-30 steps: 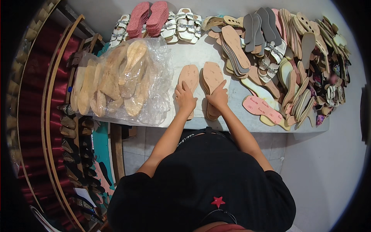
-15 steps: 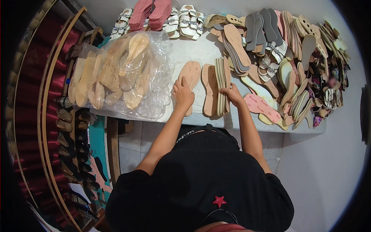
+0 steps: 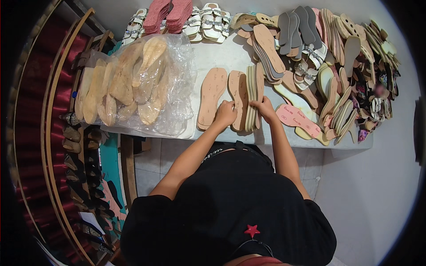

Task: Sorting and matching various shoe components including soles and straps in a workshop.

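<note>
From here I see two bare arms stretched out over the near edge of the table (image 3: 275, 140). The left arm (image 3: 188, 157) slants in to the right, and the right arm (image 3: 285, 153) leans a little to the left. The left hand (image 3: 226, 114) is back down, with its fingers curled in. The right hand (image 3: 266, 110) is near it, a bit farther from that edge, pinching, its thumb (image 3: 256, 104) pointing left.
</note>
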The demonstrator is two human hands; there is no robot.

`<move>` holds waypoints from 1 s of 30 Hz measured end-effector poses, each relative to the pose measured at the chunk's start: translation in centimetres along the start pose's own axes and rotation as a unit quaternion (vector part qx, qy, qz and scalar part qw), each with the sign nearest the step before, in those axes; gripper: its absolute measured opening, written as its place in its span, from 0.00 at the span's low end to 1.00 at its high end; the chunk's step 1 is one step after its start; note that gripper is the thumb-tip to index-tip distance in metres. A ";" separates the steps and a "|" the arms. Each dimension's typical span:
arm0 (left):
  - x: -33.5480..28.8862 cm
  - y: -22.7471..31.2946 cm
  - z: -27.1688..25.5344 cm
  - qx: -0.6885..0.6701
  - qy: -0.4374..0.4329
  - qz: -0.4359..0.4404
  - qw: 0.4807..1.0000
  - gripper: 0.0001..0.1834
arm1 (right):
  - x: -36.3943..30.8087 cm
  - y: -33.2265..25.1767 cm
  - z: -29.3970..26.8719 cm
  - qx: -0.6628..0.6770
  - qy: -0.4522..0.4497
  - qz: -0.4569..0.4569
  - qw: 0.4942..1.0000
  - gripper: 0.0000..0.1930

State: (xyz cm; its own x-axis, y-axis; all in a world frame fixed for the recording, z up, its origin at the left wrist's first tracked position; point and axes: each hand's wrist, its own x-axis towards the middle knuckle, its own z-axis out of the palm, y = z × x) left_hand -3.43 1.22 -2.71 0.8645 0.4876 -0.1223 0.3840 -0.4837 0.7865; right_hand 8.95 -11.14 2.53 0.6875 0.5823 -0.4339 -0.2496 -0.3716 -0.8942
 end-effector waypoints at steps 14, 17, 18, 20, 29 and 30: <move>-0.7 2.1 1.1 -0.298 -0.045 -0.103 0.948 0.26 | 0.1 0.1 2.4 -0.325 0.159 -0.031 0.932 0.42; -0.7 2.2 1.1 -0.308 -0.042 -0.052 0.949 0.26 | 0.7 1.1 0.8 -0.279 0.145 -0.013 0.949 0.40; -0.6 2.1 1.2 -0.300 -0.039 -0.010 0.953 0.26 | 0.7 1.4 0.5 -0.239 0.149 -0.021 0.959 0.40; -0.2 2.2 1.6 -0.326 -0.035 0.034 0.944 0.25 | 0.9 2.3 -0.5 -0.169 0.149 -0.047 0.973 0.39; -0.3 3.2 4.5 -0.407 -0.170 0.025 0.897 0.26 | -3.4 2.1 -1.2 -0.282 0.240 -0.088 0.924 0.46; -0.3 3.1 4.8 -0.385 -0.169 0.031 0.907 0.27 | -3.7 2.3 -1.1 -0.291 0.259 -0.073 0.918 0.46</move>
State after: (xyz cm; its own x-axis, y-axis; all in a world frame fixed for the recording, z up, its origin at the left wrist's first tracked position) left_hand -0.95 -3.91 -3.10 0.9765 0.1632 -0.1406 0.1047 0.2113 0.9718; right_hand 6.53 -14.95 2.22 0.9545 0.2903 -0.0687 0.1736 -0.7278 -0.6635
